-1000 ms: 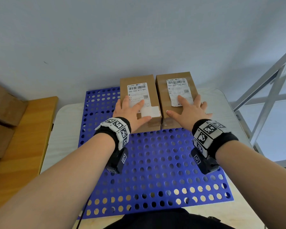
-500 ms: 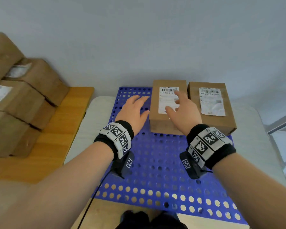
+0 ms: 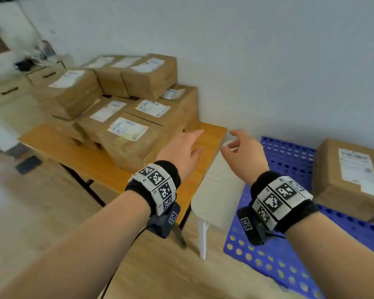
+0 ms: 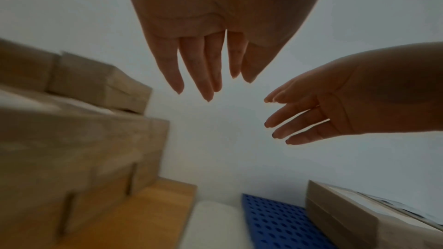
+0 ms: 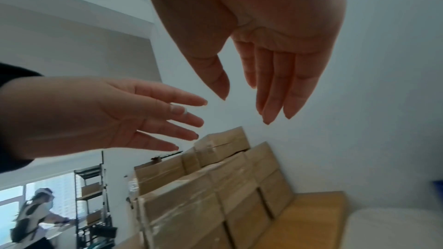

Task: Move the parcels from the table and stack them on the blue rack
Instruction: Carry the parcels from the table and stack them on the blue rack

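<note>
Both hands, left hand [image 3: 183,151] and right hand [image 3: 244,154], are being held empty, fingers spread, toward stacked parcels [image 3: 125,108] at ten o'clock.

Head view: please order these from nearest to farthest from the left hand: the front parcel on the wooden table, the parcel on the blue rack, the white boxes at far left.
1. Front parcel: just left of the left hand.
2. Parcel on the blue rack: far right, past the right hand.
3. White boxes: far left, behind the pile.

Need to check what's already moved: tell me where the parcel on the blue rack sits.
In the head view, the parcel lies at the far right on the blue rack, against the wall, right of the right hand.
</note>
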Action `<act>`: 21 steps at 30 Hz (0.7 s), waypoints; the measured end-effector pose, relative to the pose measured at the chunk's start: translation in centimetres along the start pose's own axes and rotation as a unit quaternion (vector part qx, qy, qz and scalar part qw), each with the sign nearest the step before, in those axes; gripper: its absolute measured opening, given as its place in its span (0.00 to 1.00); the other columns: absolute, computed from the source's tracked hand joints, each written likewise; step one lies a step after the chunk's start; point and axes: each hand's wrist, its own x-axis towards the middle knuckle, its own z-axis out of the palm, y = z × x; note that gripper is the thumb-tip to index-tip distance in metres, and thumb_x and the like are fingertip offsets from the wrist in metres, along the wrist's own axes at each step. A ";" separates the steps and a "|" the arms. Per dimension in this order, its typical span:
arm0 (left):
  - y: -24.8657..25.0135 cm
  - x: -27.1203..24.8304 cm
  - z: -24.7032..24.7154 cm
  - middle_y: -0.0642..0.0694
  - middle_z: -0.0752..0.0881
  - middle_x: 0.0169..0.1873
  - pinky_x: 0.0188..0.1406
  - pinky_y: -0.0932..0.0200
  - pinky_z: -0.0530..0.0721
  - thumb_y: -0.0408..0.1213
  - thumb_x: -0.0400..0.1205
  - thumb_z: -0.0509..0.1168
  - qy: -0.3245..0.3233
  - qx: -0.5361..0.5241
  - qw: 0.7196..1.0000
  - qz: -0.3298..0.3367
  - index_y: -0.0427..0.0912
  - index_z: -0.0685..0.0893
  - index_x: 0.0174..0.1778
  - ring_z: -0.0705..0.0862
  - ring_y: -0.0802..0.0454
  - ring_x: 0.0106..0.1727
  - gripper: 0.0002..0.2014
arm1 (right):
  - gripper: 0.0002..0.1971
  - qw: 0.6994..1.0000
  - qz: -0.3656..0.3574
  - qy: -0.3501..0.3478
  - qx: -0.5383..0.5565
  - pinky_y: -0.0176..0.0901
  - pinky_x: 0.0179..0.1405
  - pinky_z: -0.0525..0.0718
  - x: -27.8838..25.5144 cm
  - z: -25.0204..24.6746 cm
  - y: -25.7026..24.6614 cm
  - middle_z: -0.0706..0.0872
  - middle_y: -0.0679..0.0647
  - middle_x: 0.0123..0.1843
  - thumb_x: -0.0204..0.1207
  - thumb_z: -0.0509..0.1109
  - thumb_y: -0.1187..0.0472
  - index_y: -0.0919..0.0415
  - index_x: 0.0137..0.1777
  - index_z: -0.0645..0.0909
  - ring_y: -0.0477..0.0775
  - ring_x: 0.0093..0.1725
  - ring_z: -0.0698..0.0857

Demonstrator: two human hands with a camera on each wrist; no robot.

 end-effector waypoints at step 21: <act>-28.0 0.7 -20.9 0.48 0.75 0.70 0.67 0.55 0.76 0.40 0.84 0.58 0.134 0.039 0.982 -0.129 0.53 0.66 0.77 0.76 0.53 0.68 0.23 | 0.33 0.978 -0.165 -0.097 0.083 0.51 0.62 0.81 10.0 23.4 -26.2 0.75 0.56 0.71 0.76 0.69 0.56 0.55 0.79 0.60 0.54 0.63 0.79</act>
